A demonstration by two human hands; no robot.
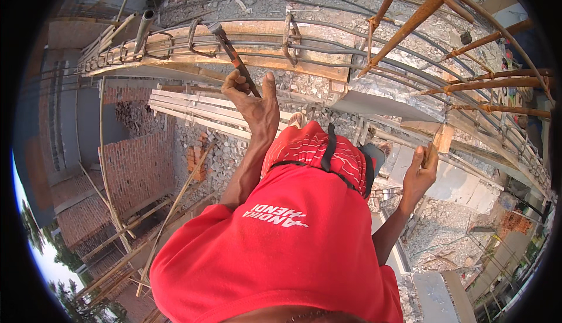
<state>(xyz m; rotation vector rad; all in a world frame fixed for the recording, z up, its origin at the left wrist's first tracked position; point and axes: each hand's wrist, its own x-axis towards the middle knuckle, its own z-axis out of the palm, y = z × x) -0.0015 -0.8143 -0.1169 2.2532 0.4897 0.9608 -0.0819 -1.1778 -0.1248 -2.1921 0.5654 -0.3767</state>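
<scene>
Outdoors: rubble ground (219,162), brick wall (140,171) at left. Left hand (257,110) grips hammer (236,60), its head seen against timber formwork (260,43); right hand (420,175) half-curled near wooden block (444,138), hold unclear.

We've got bright daylight: pale rubble (433,241) at lower right looks sunlit, grey wall (96,127) far left sits in shade. Sky (50,258) clips white at lower left, blue fringing on that rim. Heavy fisheye bend, black corners, softer detail outward. We can read left hand (257,109) and right hand (420,173) fine.
</scene>
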